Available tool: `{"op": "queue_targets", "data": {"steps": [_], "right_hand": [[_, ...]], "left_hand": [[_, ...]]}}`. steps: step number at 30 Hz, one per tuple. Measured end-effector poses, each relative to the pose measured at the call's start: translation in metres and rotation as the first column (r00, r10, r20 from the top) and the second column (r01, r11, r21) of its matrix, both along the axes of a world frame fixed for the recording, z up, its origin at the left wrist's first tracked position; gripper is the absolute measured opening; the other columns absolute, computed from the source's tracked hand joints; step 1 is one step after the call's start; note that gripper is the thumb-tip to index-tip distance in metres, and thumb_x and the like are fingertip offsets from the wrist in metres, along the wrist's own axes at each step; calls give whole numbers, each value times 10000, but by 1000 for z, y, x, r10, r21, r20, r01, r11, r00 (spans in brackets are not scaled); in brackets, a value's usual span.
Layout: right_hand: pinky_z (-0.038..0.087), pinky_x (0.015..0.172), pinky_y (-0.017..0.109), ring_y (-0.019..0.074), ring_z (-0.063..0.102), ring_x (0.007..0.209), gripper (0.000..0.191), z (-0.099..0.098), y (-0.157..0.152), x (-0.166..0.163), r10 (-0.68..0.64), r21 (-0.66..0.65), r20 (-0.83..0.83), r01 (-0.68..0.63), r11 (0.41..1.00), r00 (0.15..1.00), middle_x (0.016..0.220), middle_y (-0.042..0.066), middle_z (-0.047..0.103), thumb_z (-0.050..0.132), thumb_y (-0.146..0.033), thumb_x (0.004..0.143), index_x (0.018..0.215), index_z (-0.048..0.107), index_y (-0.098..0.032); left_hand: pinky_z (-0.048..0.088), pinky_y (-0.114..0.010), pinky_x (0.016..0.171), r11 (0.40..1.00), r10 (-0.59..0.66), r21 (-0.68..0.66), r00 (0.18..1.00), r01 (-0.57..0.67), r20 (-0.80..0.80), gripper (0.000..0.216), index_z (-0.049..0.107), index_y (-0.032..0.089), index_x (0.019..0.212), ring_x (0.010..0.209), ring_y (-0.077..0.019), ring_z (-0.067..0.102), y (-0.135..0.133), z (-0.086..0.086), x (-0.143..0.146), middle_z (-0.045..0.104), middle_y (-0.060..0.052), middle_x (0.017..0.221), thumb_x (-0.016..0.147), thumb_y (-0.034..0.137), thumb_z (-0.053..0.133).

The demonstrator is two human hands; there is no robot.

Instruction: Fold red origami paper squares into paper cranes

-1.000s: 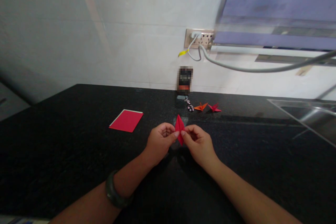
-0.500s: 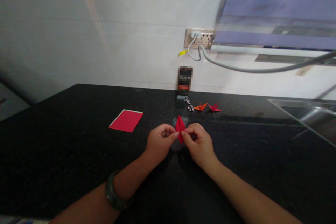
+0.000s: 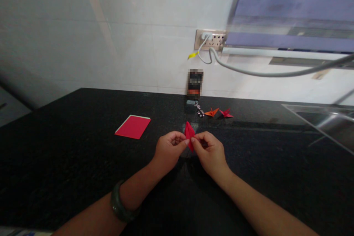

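Observation:
A narrow, diamond-shaped piece of folded red paper [image 3: 189,131] is held above the dark counter, its long axis pointing away from me. My left hand [image 3: 170,151] pinches its left edge between thumb and fingers. On the opposite edge, my right hand [image 3: 210,152] pinches it the same way, the two thumbs nearly meeting. The fingertips behind the paper are hidden. Beyond my hands lie an orange paper crane [image 3: 212,112] and a red paper crane [image 3: 226,113], side by side. To the left rests a stack of square red paper [image 3: 133,127] with a white edge showing.
A blurred-out dark box-shaped item [image 3: 195,83] stands against the wall, a beaded strap [image 3: 198,109] in front of it. A metal sink [image 3: 336,121] is set in the counter [image 3: 83,155] at right. A grey cable [image 3: 265,73] hangs near the wall socket [image 3: 217,40].
The upper tip of the folded red paper has tilted very slightly to the left. Both hands keep their pinch in almost the same place.

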State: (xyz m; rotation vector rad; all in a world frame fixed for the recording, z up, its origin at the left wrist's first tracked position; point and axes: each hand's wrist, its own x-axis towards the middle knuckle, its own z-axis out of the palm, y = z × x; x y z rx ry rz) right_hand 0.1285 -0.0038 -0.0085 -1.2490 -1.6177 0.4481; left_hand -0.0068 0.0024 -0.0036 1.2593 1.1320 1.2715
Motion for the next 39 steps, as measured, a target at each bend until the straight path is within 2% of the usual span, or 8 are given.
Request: {"op": "queue_targets", "data": {"steps": [4, 8, 13, 16, 25, 30, 35, 39], "right_hand": [[417, 530, 228, 118, 525, 574, 114, 3, -2, -1, 22, 64, 70, -26, 998, 997, 647, 9, 567, 527, -200, 776, 683, 590, -179], [438, 562, 236, 126, 545, 618, 104, 6, -3, -2, 77, 129, 125, -93, 987, 989, 694, 22, 588, 513, -151, 777, 754, 610, -180], [441, 541, 231, 121, 532, 574, 132, 8, -4, -4, 46, 214, 182, -85, 973, 982, 612, 10, 557, 513, -128, 761, 672, 596, -177], [446, 541, 232, 121, 536, 573, 142, 9, -5, -4, 41, 241, 212, -93, 966, 976, 611, 14, 556, 509, -130, 762, 661, 597, -176], [486, 618, 265, 141, 574, 676, 143, 8, -5, -1, 82, 267, 231, -144, 953, 969, 732, 50, 610, 496, -144, 785, 800, 634, -178], [483, 610, 264, 143, 570, 667, 140, 8, -4, 0, 68, 265, 261, -139, 954, 963, 739, 54, 606, 489, -132, 782, 811, 621, -168], [461, 564, 253, 137, 544, 610, 115, 8, -3, 0, -19, 260, 280, -57, 964, 960, 644, 33, 567, 501, -123, 759, 705, 594, -163], [455, 551, 248, 133, 536, 599, 153, 9, -4, 1, -6, 284, 316, -89, 955, 949, 644, 42, 570, 487, -137, 776, 685, 607, -167]], "left_hand": [[417, -211, 532, 1000, -25, 12, 999, 25, -31, 94, 614, 147, 655, 542, -110, 550, 0, 0, 0, 614, 6, 593, 644, 237, 636], [442, -231, 554, 999, 19, 27, 997, -17, -75, 113, 605, 155, 663, 571, -133, 579, 1, -2, -1, 626, -5, 612, 660, 267, 621], [419, -218, 502, 991, 103, 105, 963, -79, -248, 103, 596, 163, 640, 519, -123, 557, -2, -1, -2, 606, 4, 568, 671, 261, 601], [412, -212, 493, 987, 119, 139, 949, -81, -293, 98, 597, 171, 621, 510, -116, 550, -3, 0, -2, 602, 12, 560, 672, 254, 597], [474, -232, 561, 1000, -12, -9, 1000, 12, 17, 41, 599, 156, 650, 559, -122, 593, -2, 2, 0, 629, 5, 580, 648, 196, 610], [463, -219, 549, 1000, -1, -21, 999, 2, 43, 68, 590, 144, 621, 534, -109, 581, -3, 7, 2, 624, 11, 560, 608, 187, 642], [439, -202, 511, 999, 4, -43, 1000, -3, 20, 91, 595, 143, 619, 517, -101, 568, -5, 7, 3, 622, 12, 553, 613, 208, 658], [454, -210, 518, 998, -12, -62, 999, 15, 46, 95, 605, 143, 625, 520, -105, 575, -4, 3, 3, 630, 8, 556, 613, 219, 662]]}}
